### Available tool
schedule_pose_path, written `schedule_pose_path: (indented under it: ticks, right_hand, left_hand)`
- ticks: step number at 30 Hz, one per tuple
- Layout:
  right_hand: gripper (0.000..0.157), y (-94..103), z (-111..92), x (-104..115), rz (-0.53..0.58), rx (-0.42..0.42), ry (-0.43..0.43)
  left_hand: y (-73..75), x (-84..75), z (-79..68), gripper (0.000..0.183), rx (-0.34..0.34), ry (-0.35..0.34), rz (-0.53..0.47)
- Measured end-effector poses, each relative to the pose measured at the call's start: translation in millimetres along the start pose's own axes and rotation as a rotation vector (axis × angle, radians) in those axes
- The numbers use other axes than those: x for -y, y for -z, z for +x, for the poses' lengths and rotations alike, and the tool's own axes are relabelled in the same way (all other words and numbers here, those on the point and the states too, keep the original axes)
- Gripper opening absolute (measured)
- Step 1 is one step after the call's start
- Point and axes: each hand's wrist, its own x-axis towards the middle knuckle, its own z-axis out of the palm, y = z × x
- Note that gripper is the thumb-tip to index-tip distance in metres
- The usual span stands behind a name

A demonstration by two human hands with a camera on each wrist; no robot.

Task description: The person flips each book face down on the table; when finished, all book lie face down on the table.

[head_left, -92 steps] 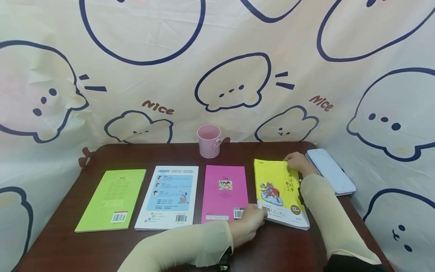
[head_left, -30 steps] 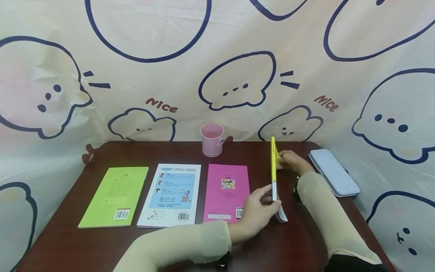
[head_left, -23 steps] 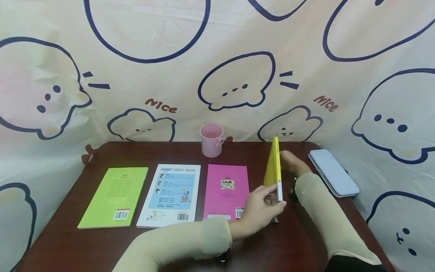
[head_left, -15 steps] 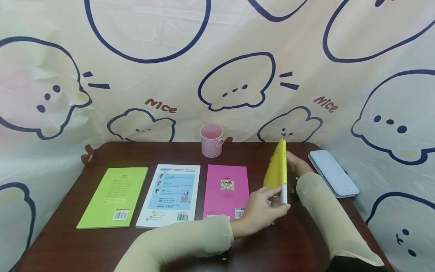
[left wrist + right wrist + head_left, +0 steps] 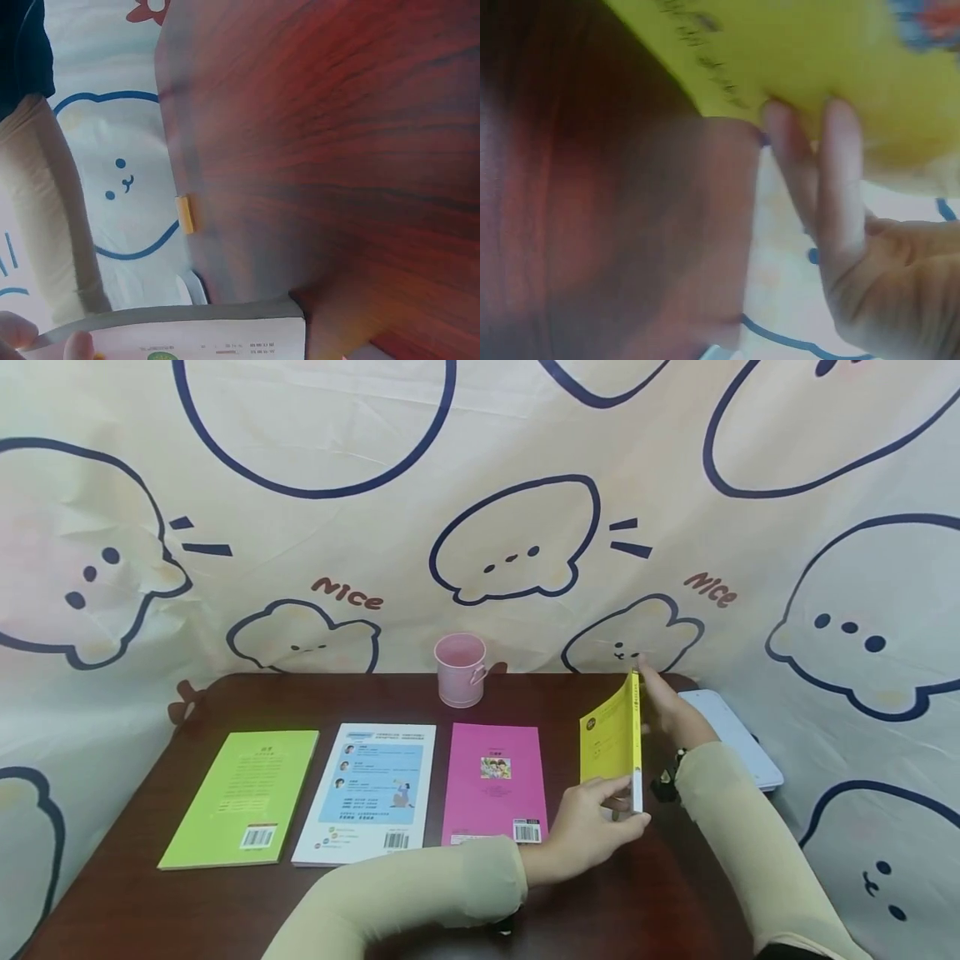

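Observation:
A yellow book (image 5: 609, 739) stands on edge at the right of the table, its spine toward me and its back cover facing left. Near the lower end of the spine, my left hand (image 5: 581, 837) pinches it between thumb and fingers. In the left wrist view, fingertips lie at the book's white lower part (image 5: 225, 339). On the far side is my right hand (image 5: 667, 706), a fingertip reaching the top of the spine. The right wrist view shows its straight fingers (image 5: 840, 180) against the front cover; the thumb is not clearly visible.
Left of the yellow book, a pink book (image 5: 495, 785), a white-and-blue book (image 5: 367, 793) and a green book (image 5: 240, 797) lie flat in a row. A pink bucket (image 5: 460, 670) stands at the table's back. A white phone (image 5: 731, 735) lies at the right edge.
The yellow book has gone from lying flat, front cover up, to standing on edge with its back cover showing. Most recently it shifted slightly right, and the right hand's fingers moved up by the spine.

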Motion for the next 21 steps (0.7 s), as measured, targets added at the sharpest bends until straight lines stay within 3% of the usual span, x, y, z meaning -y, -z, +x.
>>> schedule_pose_path:
  ticks: [3,8,15,18,21]
  right_hand:
    - [0.088,6.0,-1,0,-0.062,-0.019,-0.022]
    - [0.058,12.0,1,-4,-0.113,-0.047,-0.041]
    - [0.035,21.9,3,-17,-0.208,-0.138,-0.037]
    - [0.029,29.5,5,-26,-0.222,-0.131,-0.033]
    - [0.030,36.4,6,-33,-0.220,-0.116,-0.040]
  left_hand:
    - [-3.4,0.3,1.1,0.048,0.010,0.012,-0.003]
    - [-8.1,1.6,3.7,0.046,0.035,0.014,0.008]
    - [-13.1,4.1,3.9,0.042,0.077,-0.003,0.051]
    - [-13.8,5.3,4.6,0.046,0.152,0.019,0.195]
    - [-13.1,8.9,6.7,0.049,0.277,0.071,0.492]
